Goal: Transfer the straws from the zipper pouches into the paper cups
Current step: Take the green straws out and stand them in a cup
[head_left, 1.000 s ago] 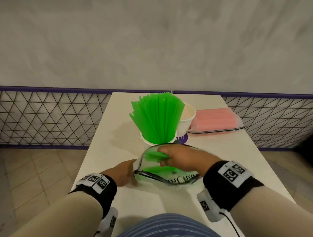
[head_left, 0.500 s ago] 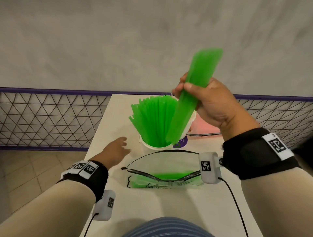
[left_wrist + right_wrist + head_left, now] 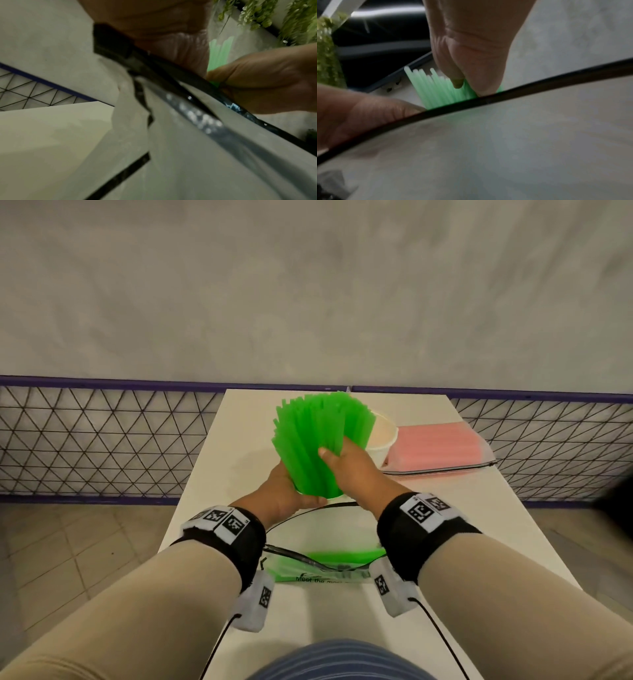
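A thick bunch of green straws [image 3: 318, 433] stands fanned out in a paper cup that my hands almost hide. My left hand [image 3: 294, 491] wraps the cup's left side at the base of the bunch. From the right, my right hand [image 3: 339, 460] grips the straws with its thumb across their front. In the right wrist view its fingers [image 3: 471, 54] press the green straws [image 3: 440, 92]. A second paper cup [image 3: 383, 436] stands empty just right of the bunch. The clear zipper pouch [image 3: 325, 559] lies open under my wrists with a few green straws inside.
A pouch of pink straws [image 3: 438, 446] lies zipped at the back right of the white table [image 3: 445, 525]. A wire mesh fence [image 3: 102, 440] with a purple rail runs behind the table, and tiled floor lies to the left.
My right hand brought the lifted bunch of green straws down into the cup with the others. My left hand moved from the table up to the cup.
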Available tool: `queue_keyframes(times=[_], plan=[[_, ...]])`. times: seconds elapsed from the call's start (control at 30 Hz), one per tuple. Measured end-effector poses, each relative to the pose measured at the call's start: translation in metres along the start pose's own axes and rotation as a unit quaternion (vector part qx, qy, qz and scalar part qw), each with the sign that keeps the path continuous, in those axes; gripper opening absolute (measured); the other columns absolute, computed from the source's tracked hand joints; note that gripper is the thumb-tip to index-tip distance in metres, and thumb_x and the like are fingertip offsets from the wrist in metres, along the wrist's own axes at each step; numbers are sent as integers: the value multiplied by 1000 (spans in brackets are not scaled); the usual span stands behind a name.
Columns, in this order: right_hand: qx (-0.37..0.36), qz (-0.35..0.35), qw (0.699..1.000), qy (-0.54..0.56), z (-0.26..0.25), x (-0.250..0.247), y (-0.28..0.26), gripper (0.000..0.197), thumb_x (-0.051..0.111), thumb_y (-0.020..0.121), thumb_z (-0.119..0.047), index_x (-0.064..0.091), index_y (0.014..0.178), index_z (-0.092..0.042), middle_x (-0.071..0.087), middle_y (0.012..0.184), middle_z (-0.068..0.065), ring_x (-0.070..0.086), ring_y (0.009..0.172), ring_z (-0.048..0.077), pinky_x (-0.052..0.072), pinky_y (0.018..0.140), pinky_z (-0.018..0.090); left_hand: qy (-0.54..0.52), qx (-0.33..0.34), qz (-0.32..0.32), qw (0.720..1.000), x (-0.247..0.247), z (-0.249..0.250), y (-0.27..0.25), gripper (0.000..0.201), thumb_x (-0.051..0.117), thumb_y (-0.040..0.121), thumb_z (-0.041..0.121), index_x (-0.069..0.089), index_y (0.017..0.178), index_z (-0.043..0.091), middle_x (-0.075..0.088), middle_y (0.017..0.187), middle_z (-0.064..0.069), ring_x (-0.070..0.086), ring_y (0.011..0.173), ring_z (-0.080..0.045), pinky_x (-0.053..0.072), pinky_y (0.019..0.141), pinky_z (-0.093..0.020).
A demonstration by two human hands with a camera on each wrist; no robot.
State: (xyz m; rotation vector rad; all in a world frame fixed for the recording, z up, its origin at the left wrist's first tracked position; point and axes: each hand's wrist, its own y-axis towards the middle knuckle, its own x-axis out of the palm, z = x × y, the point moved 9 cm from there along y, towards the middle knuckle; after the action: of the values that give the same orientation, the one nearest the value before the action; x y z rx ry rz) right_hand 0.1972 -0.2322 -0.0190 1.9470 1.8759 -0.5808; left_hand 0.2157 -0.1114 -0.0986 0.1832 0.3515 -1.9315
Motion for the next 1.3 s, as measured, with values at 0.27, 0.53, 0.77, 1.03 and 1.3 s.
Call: queue_keyframes(times=[0.27, 0.53, 0.77, 1.03, 1.3], plan=[[-16, -12, 964, -265, 3, 0, 8, 41, 71, 86, -34, 61, 116, -8, 65, 108, 11, 61, 102, 30, 41, 76, 29, -8, 5, 0, 1000, -1, -3, 2, 86, 88, 66, 5, 44, 139, 15, 63, 126, 0, 62, 112, -14, 49, 72, -4], [-5, 64, 981, -186, 5, -15, 3, 37, 70, 81, -1, 47, 109, -5, 49, 90, 9, 53, 85, 25, 38, 71, 29, 13, -4, 11, 1000, -2, 5, -6, 90, 87, 69, 6, 37, 143, 16, 58, 132, 1, 56, 116, -15, 43, 69, -2], [-9, 101, 990, -98, -7, -35, -21, 38, 64, 88, -10, 39, 117, -13, 51, 82, 0, 53, 75, 20, 37, 63, 28, -45, -58, -14, 997, -21, -1, -23, 97, 80, 77, 27, 19, 153, 25, 34, 147, 11, 31, 133, -10, 26, 109, -31], [-285, -117, 917, -254, -47, 34, -95, 22, 37, 85, -30, 53, 78, -16, 57, 66, 5, 48, 59, 27, 39, 52, 33, -11, -180, 68, 981, -59, -81, -66, 40, 40, 94, -7, 54, 127, 9, 59, 130, -8, 55, 112, -21, 48, 83, -31], [-172, -258, 852, -422, 61, 91, -89, 37, 50, 86, 3, 59, 121, -5, 58, 117, 15, 56, 106, 35, 44, 87, 37, 361, -139, -138, 912, -9, -100, -82, 58, 76, 69, 21, 53, 122, 20, 60, 113, 2, 59, 103, -19, 50, 88, -31]])
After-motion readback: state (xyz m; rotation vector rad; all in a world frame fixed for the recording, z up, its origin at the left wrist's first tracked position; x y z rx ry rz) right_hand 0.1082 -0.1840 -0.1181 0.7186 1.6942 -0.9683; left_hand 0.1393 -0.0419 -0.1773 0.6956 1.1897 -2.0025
